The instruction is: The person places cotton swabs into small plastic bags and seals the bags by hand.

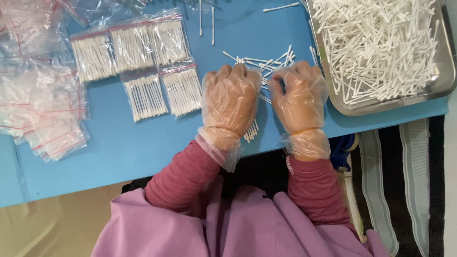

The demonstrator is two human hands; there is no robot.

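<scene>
Both my hands wear clear plastic gloves and rest on a blue table (124,143). My left hand (230,101) is curled around a bunch of white cotton swabs (251,132) whose ends stick out below the palm. My right hand (299,97) is curled, fingertips down among loose cotton swabs (264,62) scattered just beyond both hands; what it holds is hidden.
A metal tray (440,81) heaped with cotton swabs stands at the right. Several filled zip bags of swabs (143,57) lie to the left of my hands. Empty clear zip bags (38,104) pile up at the far left. The table's near edge is by my wrists.
</scene>
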